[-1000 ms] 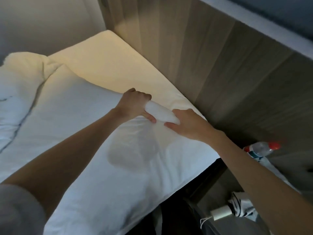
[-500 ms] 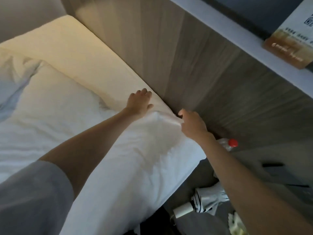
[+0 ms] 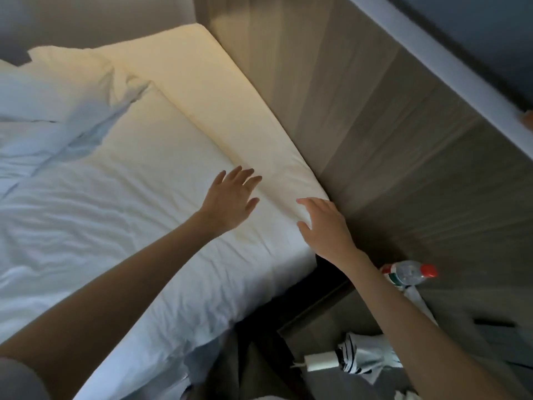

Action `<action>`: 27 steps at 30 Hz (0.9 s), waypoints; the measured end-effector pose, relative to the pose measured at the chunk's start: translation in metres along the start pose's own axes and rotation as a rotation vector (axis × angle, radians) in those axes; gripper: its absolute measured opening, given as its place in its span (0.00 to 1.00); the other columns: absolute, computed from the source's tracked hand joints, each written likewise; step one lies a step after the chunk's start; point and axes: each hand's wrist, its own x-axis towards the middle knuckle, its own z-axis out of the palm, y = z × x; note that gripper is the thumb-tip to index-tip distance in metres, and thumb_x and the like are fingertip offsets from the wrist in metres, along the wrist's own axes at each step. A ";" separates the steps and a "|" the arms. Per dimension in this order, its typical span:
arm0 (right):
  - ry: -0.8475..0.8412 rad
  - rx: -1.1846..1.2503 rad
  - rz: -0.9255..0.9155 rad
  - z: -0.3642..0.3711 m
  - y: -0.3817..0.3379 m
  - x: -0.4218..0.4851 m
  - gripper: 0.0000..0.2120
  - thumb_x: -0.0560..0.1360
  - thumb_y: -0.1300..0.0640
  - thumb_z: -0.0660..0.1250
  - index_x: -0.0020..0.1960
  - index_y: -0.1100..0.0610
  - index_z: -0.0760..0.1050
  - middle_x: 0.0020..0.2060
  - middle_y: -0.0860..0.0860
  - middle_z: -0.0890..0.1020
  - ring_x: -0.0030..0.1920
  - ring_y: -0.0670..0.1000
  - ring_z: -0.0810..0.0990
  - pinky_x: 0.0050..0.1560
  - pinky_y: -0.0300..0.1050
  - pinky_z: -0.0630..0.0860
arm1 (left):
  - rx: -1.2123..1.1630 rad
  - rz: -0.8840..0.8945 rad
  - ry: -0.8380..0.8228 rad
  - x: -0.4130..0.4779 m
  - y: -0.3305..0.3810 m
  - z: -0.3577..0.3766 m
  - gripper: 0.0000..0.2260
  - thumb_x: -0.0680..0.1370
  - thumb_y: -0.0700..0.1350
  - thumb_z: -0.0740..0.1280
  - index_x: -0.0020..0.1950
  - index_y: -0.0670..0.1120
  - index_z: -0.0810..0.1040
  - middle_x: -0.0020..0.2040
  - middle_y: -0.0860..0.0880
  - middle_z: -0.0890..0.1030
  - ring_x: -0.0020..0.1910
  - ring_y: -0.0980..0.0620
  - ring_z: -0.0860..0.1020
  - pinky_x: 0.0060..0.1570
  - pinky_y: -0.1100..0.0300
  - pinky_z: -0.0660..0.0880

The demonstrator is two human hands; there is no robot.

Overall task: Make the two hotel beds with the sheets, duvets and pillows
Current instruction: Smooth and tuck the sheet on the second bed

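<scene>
A white duvet [image 3: 115, 215] lies spread over the bed, its top edge running along a strip of bare cream sheet [image 3: 230, 116] beside the wooden headboard [image 3: 360, 125]. My left hand [image 3: 230, 197] hovers flat over the duvet's top edge, fingers spread, holding nothing. My right hand [image 3: 326, 226] is open just above the bed's near corner, next to the headboard. A second duvet or pillow [image 3: 52, 90] is bunched at the far left.
A nightstand [image 3: 461, 298] at the right carries a plastic bottle with a red cap [image 3: 409, 272], a folded striped umbrella [image 3: 354, 362] and a dark flat object [image 3: 494, 323]. A ledge [image 3: 461, 76] runs above the headboard. A dark gap separates bed and nightstand.
Both hands have let go of the duvet corner they were pinching and now hover open above it. The duvet's edge lies flat near the headboard.
</scene>
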 end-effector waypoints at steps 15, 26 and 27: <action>0.102 -0.068 -0.569 0.063 -0.309 -0.157 0.23 0.79 0.55 0.63 0.73 0.52 0.66 0.71 0.49 0.69 0.72 0.52 0.63 0.72 0.51 0.61 | 0.024 -0.435 0.457 -0.425 -0.107 -0.029 0.23 0.78 0.49 0.68 0.71 0.44 0.71 0.70 0.42 0.72 0.72 0.39 0.67 0.68 0.39 0.64; -0.065 -0.170 -1.075 0.142 -0.555 -0.257 0.24 0.80 0.52 0.63 0.74 0.50 0.64 0.72 0.48 0.67 0.73 0.52 0.62 0.74 0.51 0.56 | 0.079 -0.899 0.615 -0.707 -0.184 -0.044 0.23 0.79 0.49 0.66 0.72 0.45 0.70 0.72 0.42 0.70 0.73 0.39 0.65 0.69 0.39 0.63; -0.082 -0.185 -1.112 0.150 -0.576 -0.261 0.24 0.80 0.52 0.62 0.74 0.50 0.64 0.73 0.48 0.66 0.74 0.51 0.61 0.74 0.51 0.55 | 0.087 -0.927 0.624 -0.725 -0.192 -0.043 0.23 0.79 0.49 0.66 0.72 0.44 0.70 0.72 0.42 0.70 0.72 0.38 0.66 0.68 0.39 0.64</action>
